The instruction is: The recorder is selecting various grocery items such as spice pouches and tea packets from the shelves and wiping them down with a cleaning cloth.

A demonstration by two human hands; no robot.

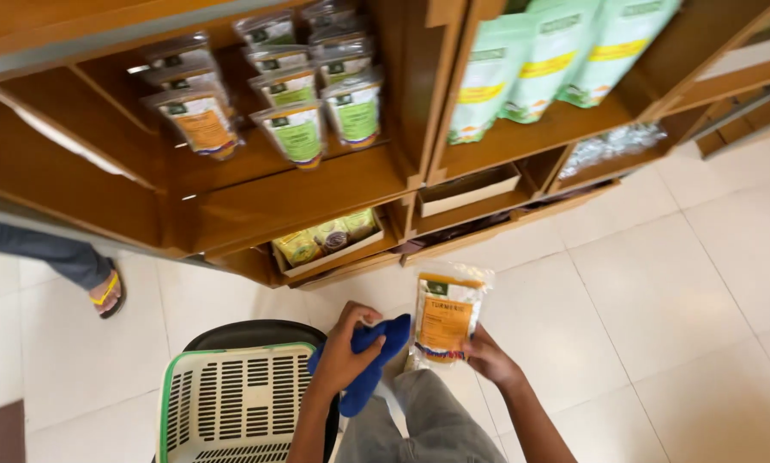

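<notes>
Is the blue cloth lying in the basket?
No, the left hand holds the blue cloth above the floor, beside the basket.

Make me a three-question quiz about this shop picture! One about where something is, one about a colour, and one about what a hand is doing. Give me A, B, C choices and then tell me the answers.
1. Where is the basket?
A. On the top shelf
B. Low down, on the left-hand side of the person
C. Hanging on the wall

2. What colour is the cloth?
A. Blue
B. Red
C. White

3. What is the right hand doing?
A. Resting flat on the floor
B. Hanging empty
C. Holding a clear pouch with an orange label

Answers:
1 B: the slotted white basket with a green rim sits beside the left arm, above the tiled floor.
2 A: the left hand grips a blue cloth.
3 C: its fingers wrap the pouch's lower edge.
</notes>
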